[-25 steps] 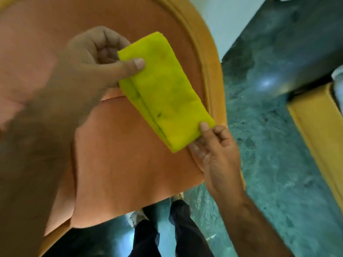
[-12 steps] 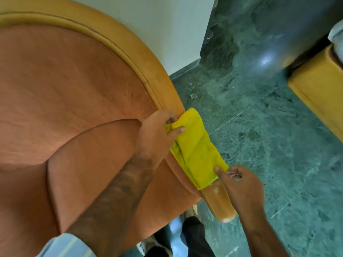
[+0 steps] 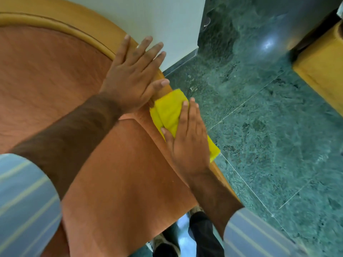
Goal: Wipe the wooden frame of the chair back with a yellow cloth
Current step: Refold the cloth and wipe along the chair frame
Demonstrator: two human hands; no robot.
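The yellow cloth [image 3: 169, 110], folded, lies draped over the wooden frame [image 3: 89, 32] where the curved chair back runs down into the arm. My right hand [image 3: 187, 138] lies flat on the cloth, fingers together, pressing it onto the wood. My left hand [image 3: 133, 73] rests just above the cloth on the frame, fingers spread and flat, with nothing in it. The frame is light orange-brown wood around orange upholstery [image 3: 46, 71]. Part of the cloth's lower end sticks out beyond my right hand.
A white wall [image 3: 167, 25] stands right behind the chair back. Green marble floor [image 3: 269, 127] spreads to the right. A yellow wooden piece of furniture [image 3: 323, 71] stands at the right edge. My shoes and dark trousers [image 3: 200, 236] show below the seat.
My left hand has let go of the cloth and moved up onto the frame, fingers spread. My right hand went from pinching the cloth's lower end to lying flat on it.
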